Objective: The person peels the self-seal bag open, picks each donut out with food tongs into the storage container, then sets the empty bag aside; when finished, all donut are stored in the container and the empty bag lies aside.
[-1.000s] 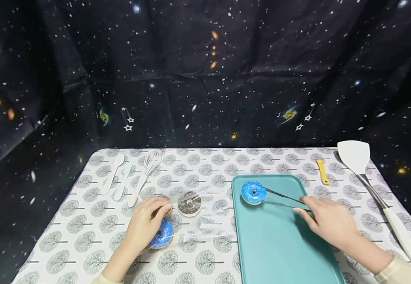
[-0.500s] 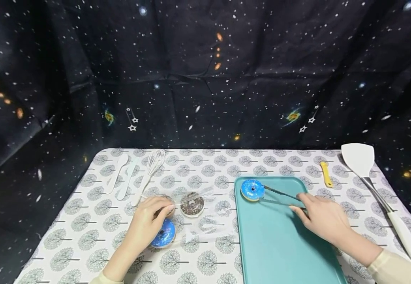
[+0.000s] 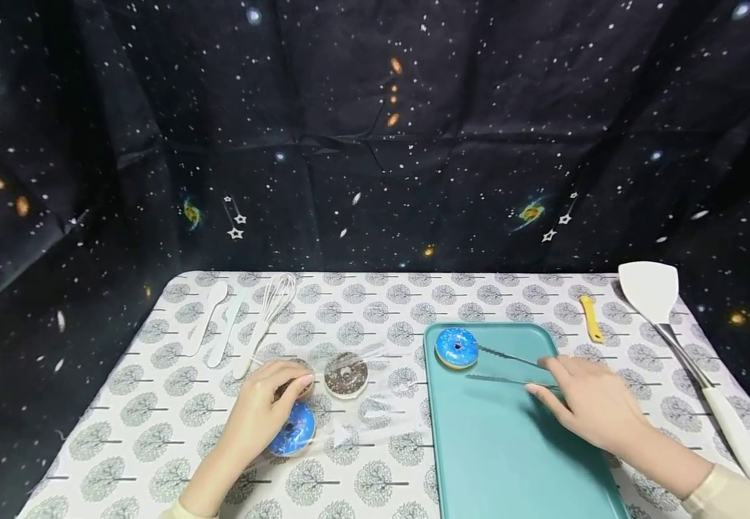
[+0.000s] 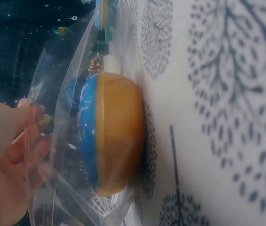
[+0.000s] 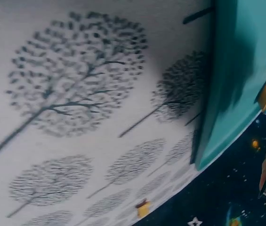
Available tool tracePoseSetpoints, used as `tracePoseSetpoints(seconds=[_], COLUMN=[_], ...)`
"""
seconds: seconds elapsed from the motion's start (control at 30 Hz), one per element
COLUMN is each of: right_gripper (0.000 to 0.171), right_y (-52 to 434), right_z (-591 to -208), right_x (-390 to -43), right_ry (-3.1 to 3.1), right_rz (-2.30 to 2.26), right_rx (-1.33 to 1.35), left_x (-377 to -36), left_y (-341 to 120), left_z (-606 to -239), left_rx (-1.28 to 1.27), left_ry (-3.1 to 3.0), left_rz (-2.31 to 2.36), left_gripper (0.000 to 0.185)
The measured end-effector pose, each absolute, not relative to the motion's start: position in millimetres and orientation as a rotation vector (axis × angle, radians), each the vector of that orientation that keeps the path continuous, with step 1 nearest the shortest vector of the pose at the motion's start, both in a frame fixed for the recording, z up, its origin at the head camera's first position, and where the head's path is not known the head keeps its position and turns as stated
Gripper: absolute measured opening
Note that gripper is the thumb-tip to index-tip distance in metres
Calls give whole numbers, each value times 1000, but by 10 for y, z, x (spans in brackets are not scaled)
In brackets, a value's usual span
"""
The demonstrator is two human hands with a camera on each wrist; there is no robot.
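No legible text, label, brand, number or sign appears in any view; the tablecloth [image 3: 375,303] carries only a repeated tree motif; the dark backdrop [image 3: 375,130] carries only printed stars and galaxies; the clear bag [image 4: 71,117] shows no printing; the teal tray [image 3: 511,447] bears no marking.
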State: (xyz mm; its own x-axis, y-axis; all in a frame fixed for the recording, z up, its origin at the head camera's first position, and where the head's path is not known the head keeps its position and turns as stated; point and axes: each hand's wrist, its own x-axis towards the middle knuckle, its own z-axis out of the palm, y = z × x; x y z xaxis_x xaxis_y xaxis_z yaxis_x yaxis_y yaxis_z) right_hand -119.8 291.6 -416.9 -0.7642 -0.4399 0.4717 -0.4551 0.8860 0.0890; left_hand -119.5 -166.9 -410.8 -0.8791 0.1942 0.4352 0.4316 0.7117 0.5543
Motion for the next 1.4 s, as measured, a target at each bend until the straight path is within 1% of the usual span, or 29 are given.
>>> tracePoseSetpoints(seconds=[0.3, 0.47, 0.5, 0.6, 0.87, 1.1, 1.4], right_gripper=[42, 45, 42, 40, 39, 43, 42], right_y=[2534, 2308, 2269, 2172, 1945, 1784, 1637], right_z=[-4081, -4064, -4059, -4053, -4069, -4113, -4184], right_x=[-1356, -1447, -1462, -1516, -1647, -1613, -1623], right_ry=[-2397, -2360, -2362, -2377, -2368, -2441, -2588], right_rz=[39, 59, 61, 49, 35, -29, 22], right_rx=[908, 995, 1007, 1030, 1078, 1118, 1041], left_x=[-1214, -1223, -1224, -1231, -1214, -1220, -1207], left_y=[-1674, -1669, -1669, -1674, -1700, -1676, -1672], left_z=[-4093, -4080, -4080, -4081, -4085, -4087, -4105], left_rx=[-544, -557, -556, -549, -553, -552, -543], left_ry=[-2555, -2556, -2559, -2562, -2546, -2542, -2546], left_rz=[-940, -937, -937, -939, -956, -967, -994], left_gripper=[9, 9, 9, 8, 9, 8, 9])
